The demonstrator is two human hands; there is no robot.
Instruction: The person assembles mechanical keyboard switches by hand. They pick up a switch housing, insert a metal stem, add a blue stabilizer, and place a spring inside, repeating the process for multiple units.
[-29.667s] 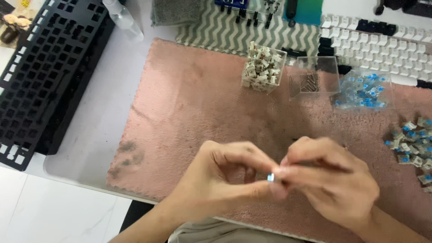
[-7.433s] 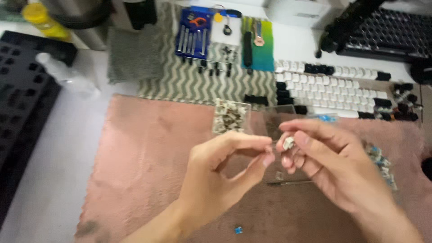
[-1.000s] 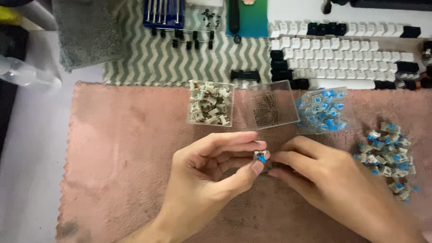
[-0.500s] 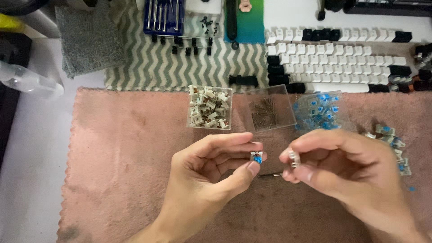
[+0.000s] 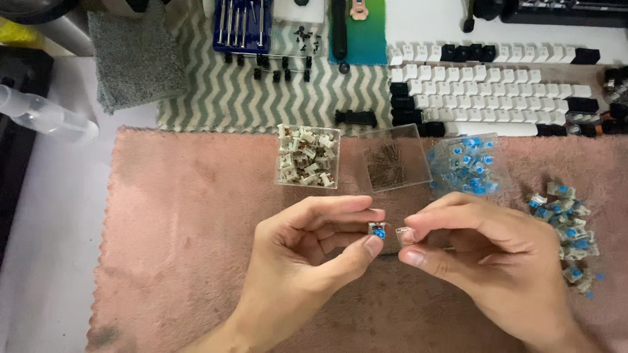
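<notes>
My left hand [image 5: 307, 252] pinched the blue-stemmed switch base [image 5: 377, 230] at centre; right hand [image 5: 497, 255] fingers gripped its clear top housing [image 5: 405, 235] at three o'clock, parts apart above the pink mat [image 5: 183, 216].

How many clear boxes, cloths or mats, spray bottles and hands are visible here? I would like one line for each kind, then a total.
Clear boxes: 3, holding pale housings, springs, blue stems
Cloths or mats: 3, pink, grey, zigzag
Spray bottles: 1
Hands: 2, left hand, right hand
Total: 9
</notes>
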